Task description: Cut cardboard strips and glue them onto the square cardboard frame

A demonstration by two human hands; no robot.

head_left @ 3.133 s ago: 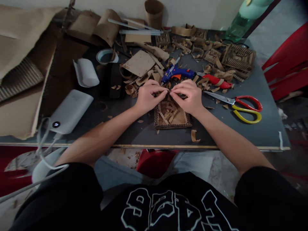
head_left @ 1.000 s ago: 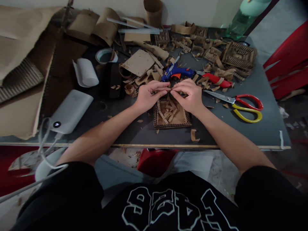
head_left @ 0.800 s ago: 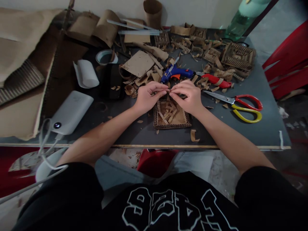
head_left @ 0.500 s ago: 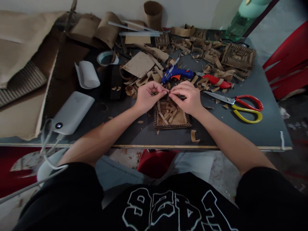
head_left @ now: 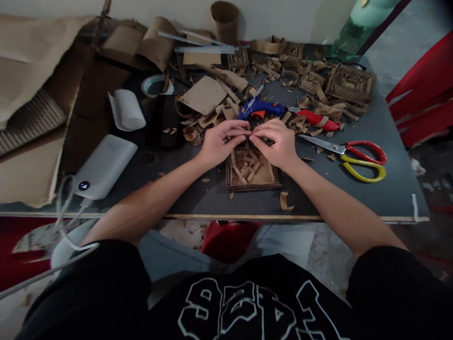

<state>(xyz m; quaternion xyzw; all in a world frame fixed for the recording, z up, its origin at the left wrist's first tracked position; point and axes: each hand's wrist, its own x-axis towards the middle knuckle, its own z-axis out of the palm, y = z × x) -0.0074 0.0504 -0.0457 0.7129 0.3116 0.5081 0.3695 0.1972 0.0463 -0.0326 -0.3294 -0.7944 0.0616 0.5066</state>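
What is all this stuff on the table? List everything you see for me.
cardboard tray: one, brown, near edge, under the hands, strips inside
cardboard strip: one, brown, pinched between both hands
glue gun: one, blue and orange, behind the hands
scissors: one pair, red and yellow handles, right
power bank: one, white, left, cable attached
tape roll: one, pale, far left
cardboard scraps: many, brown, far side
table: one, dark grey
left hand: one, fingertips on the strip
right hand: one, fingertips on the strip
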